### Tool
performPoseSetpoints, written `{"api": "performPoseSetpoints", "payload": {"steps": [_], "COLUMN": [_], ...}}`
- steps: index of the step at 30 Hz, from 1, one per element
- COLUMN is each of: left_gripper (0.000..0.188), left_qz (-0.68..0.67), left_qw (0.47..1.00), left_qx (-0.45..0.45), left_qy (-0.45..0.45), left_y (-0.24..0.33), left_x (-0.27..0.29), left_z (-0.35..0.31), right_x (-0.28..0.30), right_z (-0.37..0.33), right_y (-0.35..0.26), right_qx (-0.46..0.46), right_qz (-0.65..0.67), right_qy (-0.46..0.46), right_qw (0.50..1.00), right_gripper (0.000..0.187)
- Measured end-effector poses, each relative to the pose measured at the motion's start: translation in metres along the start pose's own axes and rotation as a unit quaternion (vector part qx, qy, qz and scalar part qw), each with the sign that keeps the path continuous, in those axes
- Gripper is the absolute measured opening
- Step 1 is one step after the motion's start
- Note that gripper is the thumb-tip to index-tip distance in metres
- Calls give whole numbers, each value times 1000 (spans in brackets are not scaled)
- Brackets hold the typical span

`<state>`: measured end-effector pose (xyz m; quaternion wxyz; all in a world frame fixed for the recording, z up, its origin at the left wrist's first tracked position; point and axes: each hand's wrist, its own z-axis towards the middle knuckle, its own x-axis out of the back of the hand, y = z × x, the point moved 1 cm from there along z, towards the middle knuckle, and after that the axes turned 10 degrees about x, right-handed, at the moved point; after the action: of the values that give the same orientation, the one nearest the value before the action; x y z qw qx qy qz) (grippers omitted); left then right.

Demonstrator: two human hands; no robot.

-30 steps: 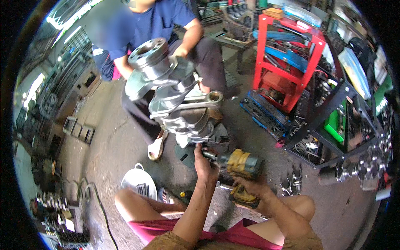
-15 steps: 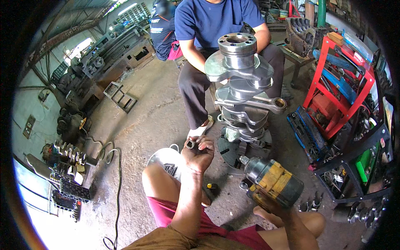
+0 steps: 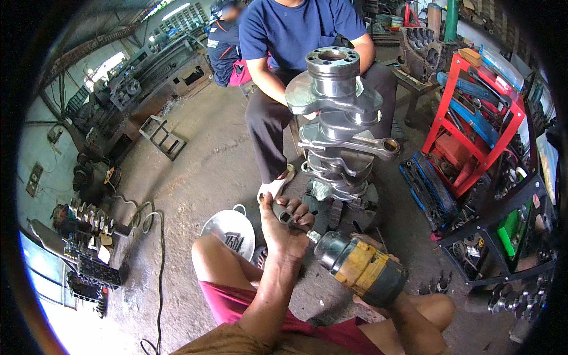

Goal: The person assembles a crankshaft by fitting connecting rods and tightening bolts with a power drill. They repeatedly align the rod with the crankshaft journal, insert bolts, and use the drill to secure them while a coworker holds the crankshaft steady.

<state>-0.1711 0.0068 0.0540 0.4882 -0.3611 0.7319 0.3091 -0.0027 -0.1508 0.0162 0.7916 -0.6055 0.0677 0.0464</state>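
My left hand [image 3: 280,238] is palm up, its fingers curled around a grey metal impact socket [image 3: 285,216]. My right hand [image 3: 371,241], mostly hidden behind the tool, grips a yellow-and-black impact wrench [image 3: 360,269]. The wrench's drive end points up and left, close beside the socket. Whether the two touch I cannot tell. Beyond my hands a large shiny crankshaft [image 3: 331,89] stands on end, with a connecting rod [image 3: 378,147] sticking out to its right.
A metal bowl [image 3: 212,223] with several dark bolts [image 3: 234,241] sits left of my hands. A person [image 3: 307,35] in a blue shirt sits behind the crankshaft, another farther back. A red tool rack [image 3: 441,118] stands right. A cable [image 3: 163,254] runs along the floor at left.
The impact wrench in my right hand has swung left, bringing its drive end near the socket. My left hand has turned slightly, still holding the socket. The view has shifted a little.
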Motion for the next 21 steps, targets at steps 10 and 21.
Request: {"api": "performPoseSetpoints", "payload": {"steps": [10,21], "left_gripper": [46,46], "left_qz": [81,124], "left_qw": [996,991], "left_qx": [-12,-40], "left_qy": [-45,-38], "left_y": [-34,-36], "left_x": [-14,-17], "left_z": [-12,-15], "right_x": [-15,-7], "right_z": [20,11], "right_y": [-24,-14], "right_qx": [198,-9], "right_qz": [37,130], "right_qy": [-12,51], "right_qw": [979,990], "right_gripper": [44,59]}}
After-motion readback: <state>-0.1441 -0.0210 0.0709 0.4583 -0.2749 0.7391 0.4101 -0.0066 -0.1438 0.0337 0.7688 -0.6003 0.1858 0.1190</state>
